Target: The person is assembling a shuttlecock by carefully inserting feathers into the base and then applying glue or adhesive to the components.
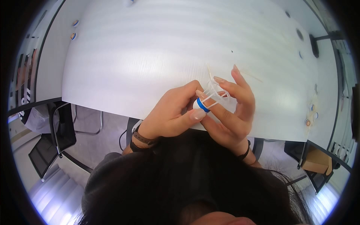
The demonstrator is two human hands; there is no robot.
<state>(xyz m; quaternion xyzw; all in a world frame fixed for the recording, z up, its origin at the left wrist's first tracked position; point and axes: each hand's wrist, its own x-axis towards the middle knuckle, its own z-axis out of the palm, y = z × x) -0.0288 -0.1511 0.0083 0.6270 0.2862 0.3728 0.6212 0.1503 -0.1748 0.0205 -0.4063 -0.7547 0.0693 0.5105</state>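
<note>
My left hand [170, 110] is closed, its thumb and fingers pinching a small round white piece with a blue band [202, 105]. Thin white strands [221, 96] stretch from this piece across and between the fingers of my right hand [234, 108], looking like loops of string or narrow tape. The right index finger bends toward the banded piece, while the other fingers are partly raised and spread around the strands. What the right thumb touches is hidden behind the fingers. Both hands are close together above the table's near edge.
A white table [150, 45] spreads ahead, with a thin pale stick [209, 71] just beyond my hands. Small round pieces [73, 36] lie at the far left. More round pieces [308, 122] sit at the right with pale strands. A cardboard box [317, 162] is below right.
</note>
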